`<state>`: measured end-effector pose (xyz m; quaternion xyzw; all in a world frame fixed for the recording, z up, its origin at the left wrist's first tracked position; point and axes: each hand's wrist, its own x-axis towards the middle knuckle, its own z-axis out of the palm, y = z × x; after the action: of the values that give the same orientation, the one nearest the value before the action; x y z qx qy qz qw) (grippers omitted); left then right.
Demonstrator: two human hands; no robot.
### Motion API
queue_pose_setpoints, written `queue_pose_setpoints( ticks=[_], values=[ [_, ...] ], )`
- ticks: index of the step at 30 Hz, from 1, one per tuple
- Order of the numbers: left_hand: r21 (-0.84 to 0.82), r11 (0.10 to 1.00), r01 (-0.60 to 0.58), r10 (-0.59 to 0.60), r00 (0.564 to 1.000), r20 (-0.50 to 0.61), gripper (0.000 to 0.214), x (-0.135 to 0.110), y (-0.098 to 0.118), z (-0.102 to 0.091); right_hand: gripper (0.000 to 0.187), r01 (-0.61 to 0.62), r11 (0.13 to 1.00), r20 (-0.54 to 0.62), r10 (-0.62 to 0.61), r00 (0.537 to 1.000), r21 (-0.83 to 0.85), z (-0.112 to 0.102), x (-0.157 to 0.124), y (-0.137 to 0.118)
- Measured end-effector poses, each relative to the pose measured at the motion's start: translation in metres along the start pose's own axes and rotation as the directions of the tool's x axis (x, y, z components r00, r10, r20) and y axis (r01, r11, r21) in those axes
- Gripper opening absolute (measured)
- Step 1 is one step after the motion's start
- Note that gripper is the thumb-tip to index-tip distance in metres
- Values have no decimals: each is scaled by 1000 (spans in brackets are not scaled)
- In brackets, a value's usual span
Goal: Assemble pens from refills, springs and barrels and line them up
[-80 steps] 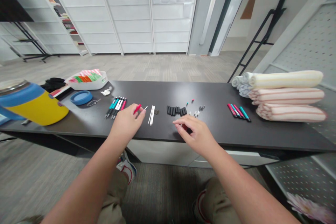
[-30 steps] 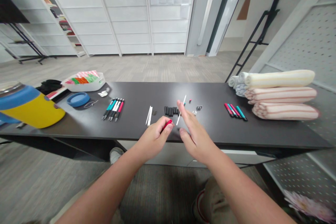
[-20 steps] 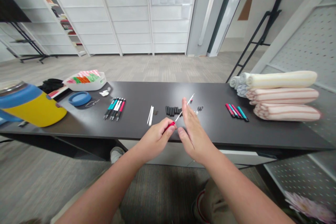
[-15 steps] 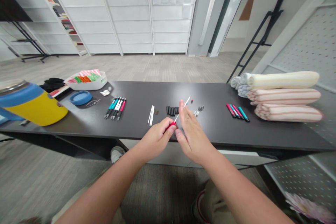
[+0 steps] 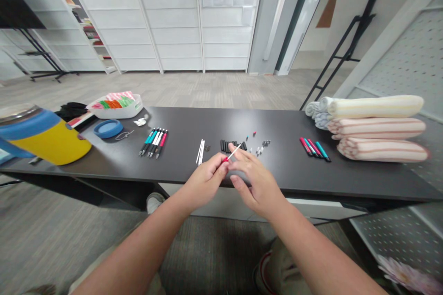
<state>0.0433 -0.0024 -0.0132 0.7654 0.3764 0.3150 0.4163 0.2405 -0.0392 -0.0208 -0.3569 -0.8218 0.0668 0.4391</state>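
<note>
My left hand (image 5: 207, 175) is closed round a red pen barrel (image 5: 226, 160), most of it hidden in the fingers. Out of its end a thin white refill (image 5: 235, 152) slants up and to the right. Close beside it is my right hand (image 5: 258, 184), fingers apart and thumb spread; whether a fingertip touches the refill I cannot tell. Behind the hands lie short black grips (image 5: 226, 145) in a row, partly covered. White refills (image 5: 200, 152) and tiny dark springs (image 5: 207, 148) lie left of them. Small white pieces (image 5: 259, 150) and dark metallic tips (image 5: 266, 143) lie to the right.
Assembled pens (image 5: 152, 143) line up at left, near a blue lid (image 5: 108, 128), a white tray (image 5: 119, 109) and a large yellow-blue flask (image 5: 51, 140). Coloured barrels (image 5: 314, 149) lie right, beside rolled towels (image 5: 379, 128). Tiny red (image 5: 254, 133) and teal (image 5: 247, 138) pieces lie mid-table.
Less of the white refill shows beyond the red barrel. My right hand's raised fingers have bent down and spread, uncovering the teal piece. My left hand keeps its grip.
</note>
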Motion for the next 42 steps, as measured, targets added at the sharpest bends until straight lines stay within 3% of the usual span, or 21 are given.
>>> queue_pose_setpoints(
  ticks=[2, 4, 7, 11, 19, 34, 42],
  values=[
    [-6, 1000, 18, -18, 1000, 8, 32, 0, 2, -1, 5, -142, 987, -123, 151, 981, 76, 0, -2, -1],
    [-7, 1000, 24, -24, 1000, 14, 32, -1, 3, -2, 9, -289, 936, -192, 327, 925, 203, 2, -2, -1],
    [43, 999, 1, -2, 1000, 27, 30, 0, 5, -2, 21, -375, 840, -153, 462, 874, 393, 3, 0, 3],
    [94, 995, -43, 38, 998, 51, 27, 1, 6, -1, 20, -409, 801, -38, 471, 881, 438, -1, 4, 8],
    [98, 993, -61, 53, 995, 81, 26, 2, 7, -2, 26, -434, 768, 28, 478, 878, 471, -9, 7, 6],
    [99, 993, -58, 50, 996, 80, 27, 2, 6, -2, 20, -381, 881, -84, 418, 905, 281, -8, 5, 4],
    [109, 993, -40, 32, 996, 79, 26, 2, 6, -3, 24, -426, 825, -55, 478, 877, 371, -4, 6, 1]
  ],
)
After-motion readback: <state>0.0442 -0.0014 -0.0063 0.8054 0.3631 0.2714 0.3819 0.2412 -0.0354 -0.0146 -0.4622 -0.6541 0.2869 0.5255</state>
